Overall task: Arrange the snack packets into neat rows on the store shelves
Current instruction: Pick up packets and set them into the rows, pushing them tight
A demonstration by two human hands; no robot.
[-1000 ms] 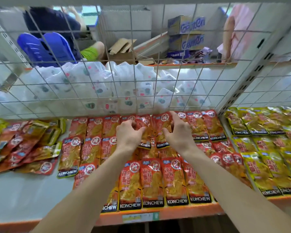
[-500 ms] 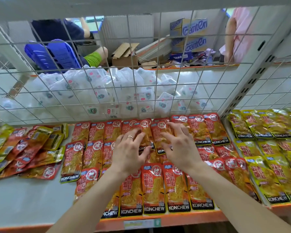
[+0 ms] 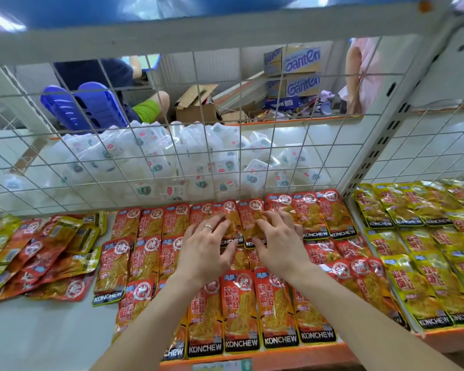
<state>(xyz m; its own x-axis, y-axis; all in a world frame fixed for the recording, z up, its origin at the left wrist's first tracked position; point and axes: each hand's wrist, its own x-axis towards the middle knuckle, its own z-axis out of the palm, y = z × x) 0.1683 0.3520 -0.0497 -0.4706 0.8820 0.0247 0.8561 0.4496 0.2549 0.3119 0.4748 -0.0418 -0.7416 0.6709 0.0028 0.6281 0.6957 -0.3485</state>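
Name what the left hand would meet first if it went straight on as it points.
Likely the wire grid behind the back-row red packets that the left hand rests on.

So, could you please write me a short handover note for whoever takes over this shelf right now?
Hands: the left hand is open, with its fingers spread flat on the back-row red packets. The right hand is open and rests on the same packets, beside the left.
Done: most red packets lie in rows across the middle of the shelf. The yellow packets in the right bay are in rows.
Left: square up the skewed back-row packets under the hands, then sort the loose pile of red and yellow-green packets at the left into rows.
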